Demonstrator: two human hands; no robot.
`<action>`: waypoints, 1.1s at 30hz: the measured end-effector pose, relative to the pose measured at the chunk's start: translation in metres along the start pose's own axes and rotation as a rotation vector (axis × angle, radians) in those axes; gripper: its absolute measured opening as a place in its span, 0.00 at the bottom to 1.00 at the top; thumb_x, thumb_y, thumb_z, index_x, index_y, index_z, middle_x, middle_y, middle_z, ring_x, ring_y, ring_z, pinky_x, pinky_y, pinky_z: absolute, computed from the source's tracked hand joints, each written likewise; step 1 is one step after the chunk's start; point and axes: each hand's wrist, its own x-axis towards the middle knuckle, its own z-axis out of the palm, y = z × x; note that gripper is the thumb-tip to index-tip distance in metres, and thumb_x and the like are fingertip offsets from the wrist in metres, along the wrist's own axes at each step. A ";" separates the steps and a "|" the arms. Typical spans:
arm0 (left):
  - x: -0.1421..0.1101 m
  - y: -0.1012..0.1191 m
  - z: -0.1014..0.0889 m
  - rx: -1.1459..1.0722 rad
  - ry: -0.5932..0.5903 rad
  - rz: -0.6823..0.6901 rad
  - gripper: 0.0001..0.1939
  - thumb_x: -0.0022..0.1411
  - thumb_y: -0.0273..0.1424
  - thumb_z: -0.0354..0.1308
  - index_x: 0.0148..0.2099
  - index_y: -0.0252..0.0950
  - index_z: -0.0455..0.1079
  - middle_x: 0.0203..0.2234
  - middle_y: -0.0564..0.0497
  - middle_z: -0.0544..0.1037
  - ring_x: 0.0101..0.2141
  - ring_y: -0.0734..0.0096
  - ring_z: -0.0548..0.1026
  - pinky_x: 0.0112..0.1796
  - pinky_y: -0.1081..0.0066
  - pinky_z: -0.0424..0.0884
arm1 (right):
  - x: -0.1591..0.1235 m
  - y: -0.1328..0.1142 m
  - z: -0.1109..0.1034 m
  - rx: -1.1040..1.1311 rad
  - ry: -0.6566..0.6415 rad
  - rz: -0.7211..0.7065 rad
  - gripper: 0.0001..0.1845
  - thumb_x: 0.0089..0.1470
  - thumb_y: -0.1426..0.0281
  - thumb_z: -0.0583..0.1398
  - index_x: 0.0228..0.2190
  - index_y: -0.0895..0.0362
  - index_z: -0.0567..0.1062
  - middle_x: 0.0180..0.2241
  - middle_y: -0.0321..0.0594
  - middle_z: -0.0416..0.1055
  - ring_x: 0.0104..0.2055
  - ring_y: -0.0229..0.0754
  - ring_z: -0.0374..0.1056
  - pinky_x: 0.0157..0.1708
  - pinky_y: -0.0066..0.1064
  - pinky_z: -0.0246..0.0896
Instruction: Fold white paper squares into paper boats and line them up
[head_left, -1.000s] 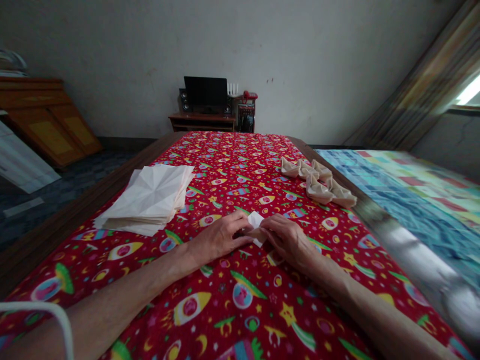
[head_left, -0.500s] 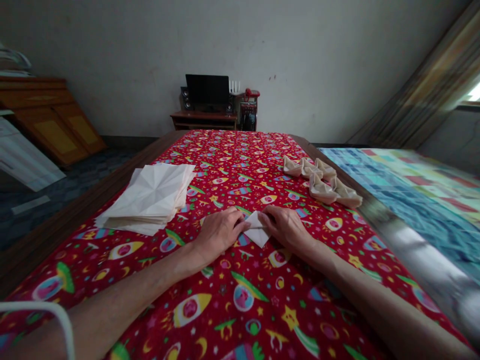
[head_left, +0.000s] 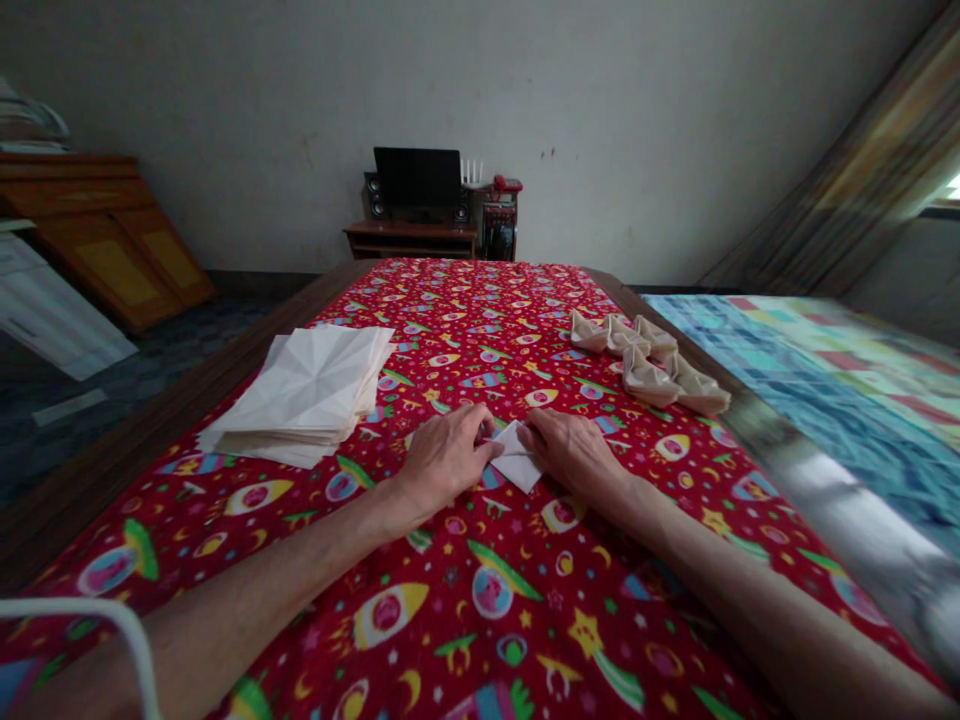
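Note:
A small folded piece of white paper (head_left: pixel 519 462) lies on the red patterned tablecloth between my hands, one corner pointing towards me. My left hand (head_left: pixel 450 452) is closed at its left corner, thumb and fingertips drawn together on the paper. From the other side my right hand (head_left: pixel 574 450) grips the right corner, its curled fingers covering that part. To the left lies a stack of creased paper squares (head_left: pixel 307 385), the top one marked with radiating folds. Several folded paper shapes (head_left: pixel 651 375) stand grouped at the right edge of the cloth.
The red tablecloth (head_left: pixel 480 600) covers a long dark wooden table (head_left: pixel 247 345). A white cable (head_left: pixel 124 615) curves across the lower left corner. A bed (head_left: pixel 817 390) adjoins the right side. Beyond the far end stands a desk with a monitor (head_left: pixel 418 178).
My left hand's fingers have shifted slightly at the paper's left corner. The right hand keeps nearly the same hold. The whole view has moved a little.

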 end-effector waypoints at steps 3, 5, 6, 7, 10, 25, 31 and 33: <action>-0.004 -0.001 0.002 -0.017 0.064 0.068 0.07 0.60 0.34 0.57 0.40 0.38 0.66 0.36 0.52 0.74 0.36 0.67 0.73 0.35 0.69 0.68 | 0.000 -0.001 0.000 -0.007 0.016 -0.003 0.14 0.62 0.64 0.49 0.33 0.57 0.70 0.30 0.39 0.74 0.30 0.39 0.68 0.26 0.29 0.43; -0.009 0.000 0.003 -0.004 0.115 0.184 0.07 0.64 0.32 0.53 0.44 0.37 0.67 0.40 0.49 0.73 0.42 0.65 0.72 0.43 0.67 0.68 | -0.001 -0.001 0.001 -0.007 0.037 -0.006 0.14 0.62 0.64 0.49 0.33 0.57 0.70 0.30 0.39 0.74 0.29 0.39 0.68 0.25 0.29 0.43; -0.012 0.002 0.003 0.005 0.132 0.261 0.10 0.65 0.30 0.50 0.47 0.36 0.67 0.43 0.48 0.73 0.46 0.65 0.70 0.48 0.65 0.66 | -0.001 -0.001 0.001 -0.005 0.043 -0.005 0.14 0.62 0.64 0.49 0.33 0.57 0.70 0.30 0.39 0.74 0.29 0.38 0.68 0.25 0.29 0.42; -0.016 0.004 0.003 0.015 0.141 0.344 0.12 0.66 0.29 0.48 0.50 0.35 0.66 0.46 0.48 0.72 0.49 0.65 0.69 0.52 0.63 0.63 | -0.001 -0.001 0.001 -0.002 0.043 -0.003 0.13 0.62 0.65 0.49 0.33 0.57 0.70 0.29 0.39 0.74 0.29 0.38 0.68 0.25 0.29 0.42; -0.028 0.012 0.002 0.051 0.057 0.540 0.17 0.68 0.29 0.43 0.57 0.34 0.61 0.55 0.46 0.68 0.57 0.66 0.62 0.60 0.60 0.53 | -0.001 -0.001 0.001 0.010 0.011 0.006 0.13 0.62 0.66 0.50 0.32 0.57 0.71 0.28 0.39 0.73 0.28 0.38 0.67 0.25 0.29 0.42; -0.042 0.024 0.003 0.103 -0.115 0.491 0.23 0.67 0.30 0.43 0.61 0.28 0.57 0.60 0.40 0.61 0.61 0.61 0.56 0.61 0.60 0.55 | -0.002 -0.003 0.007 0.073 0.147 -0.005 0.11 0.60 0.66 0.53 0.29 0.57 0.70 0.28 0.40 0.72 0.28 0.37 0.65 0.28 0.28 0.50; -0.042 0.024 0.002 0.104 -0.104 0.490 0.22 0.66 0.30 0.44 0.60 0.29 0.58 0.58 0.42 0.64 0.60 0.62 0.59 0.60 0.61 0.56 | -0.008 0.008 0.003 0.181 0.296 -0.075 0.12 0.59 0.70 0.51 0.27 0.57 0.70 0.27 0.41 0.70 0.28 0.38 0.64 0.29 0.28 0.55; -0.042 0.024 0.002 0.104 -0.105 0.486 0.21 0.67 0.30 0.44 0.60 0.30 0.58 0.58 0.42 0.64 0.60 0.61 0.59 0.60 0.60 0.56 | -0.018 0.013 -0.002 0.250 0.344 -0.116 0.12 0.59 0.72 0.50 0.30 0.58 0.72 0.29 0.43 0.72 0.30 0.39 0.66 0.30 0.28 0.59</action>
